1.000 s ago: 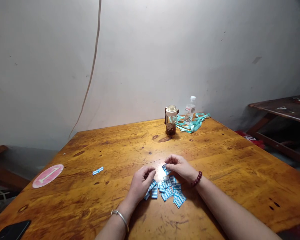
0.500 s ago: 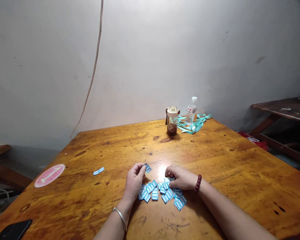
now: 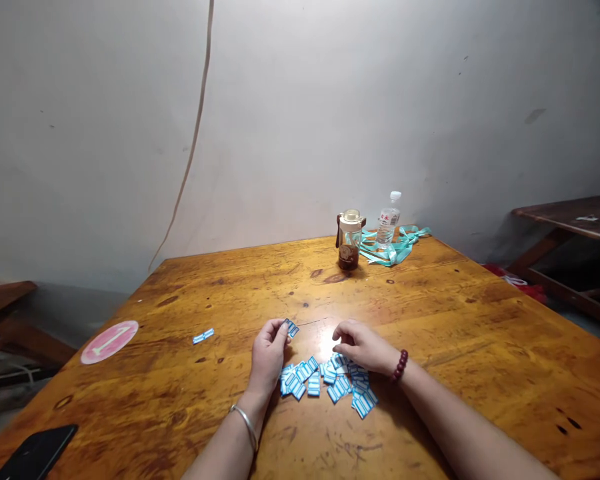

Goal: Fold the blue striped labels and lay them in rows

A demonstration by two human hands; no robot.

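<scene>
My left hand (image 3: 269, 350), with a silver bangle on its wrist, is closed in a pinch on a small blue-and-white striped card (image 3: 291, 328) held above the table. Just below and to its right lies a loose pile of similar cards (image 3: 314, 383), several overlapping. My right hand (image 3: 363, 343), with a dark red bead bracelet, hovers at the far side of the pile's right half (image 3: 364, 403). Its thumb and forefinger are curved with a gap between them, and nothing shows in it. A separate blue-and-white strip (image 3: 203, 336) lies to the left, away from the pile.
On the wooden table (image 3: 250, 287) stand a cup with brown contents (image 3: 349, 250) and a clear water bottle (image 3: 389, 223) beside turquoise ribbon (image 3: 400, 252). A pink oval marked 1 (image 3: 110, 342) and a black phone (image 3: 37, 453) lie at left. A wall rises behind.
My right hand has lifted a little off the cards and its thumb and forefinger have parted. The left hand still holds its card. The view has shifted slightly.
</scene>
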